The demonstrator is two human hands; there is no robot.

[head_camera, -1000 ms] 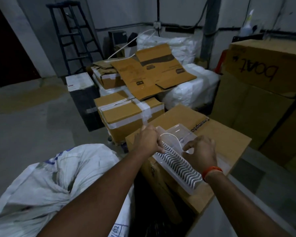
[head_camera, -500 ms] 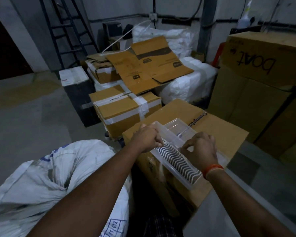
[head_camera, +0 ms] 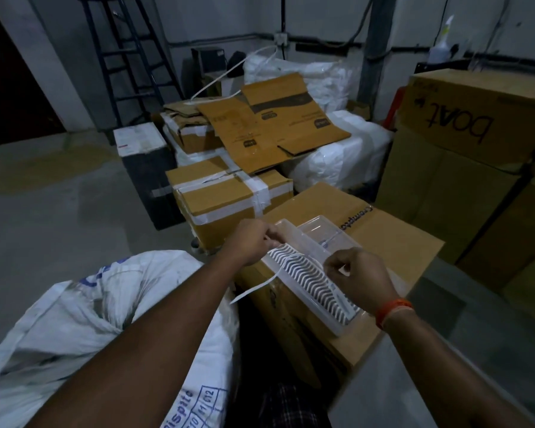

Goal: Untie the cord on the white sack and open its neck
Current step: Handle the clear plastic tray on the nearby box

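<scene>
Thin white cord (head_camera: 286, 267) stretches left-right, pinched by left hand (head_camera: 254, 242) and right hand (head_camera: 359, 273); brown carton (head_camera: 393, 239) reads "Crompto".

White sack (head_camera: 84, 329) lies bunched; white cord (head_camera: 257, 285) dangles beside it.

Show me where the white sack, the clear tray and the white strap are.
White sack (head_camera: 84, 316): head view, on its creased upper side.
Clear tray (head_camera: 320, 234): head view, on its far transparent end.
White strap (head_camera: 254, 287): head view, on the loose tail hanging below the left hand.
</scene>
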